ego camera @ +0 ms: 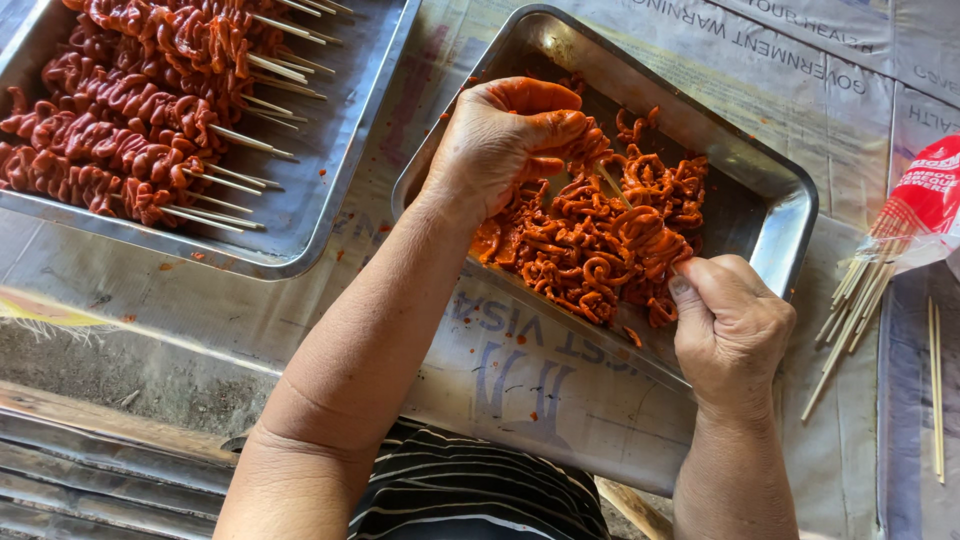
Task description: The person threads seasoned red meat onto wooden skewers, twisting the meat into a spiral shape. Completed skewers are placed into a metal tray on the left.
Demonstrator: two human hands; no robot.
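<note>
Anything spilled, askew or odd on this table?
Minor mess only: red marinade specks dot the paper table cover between the trays, and loose bamboo skewers spill from their torn packet, two lying apart. Nothing looks damaged.

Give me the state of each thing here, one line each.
Left hand: closed on a skewer and meat.
Right hand: pinching meat at the tray's edge.
Near tray: part filled with loose red meat.
Far tray: holds finished skewers.
Skewer packet: open, sticks spilling out.
</note>
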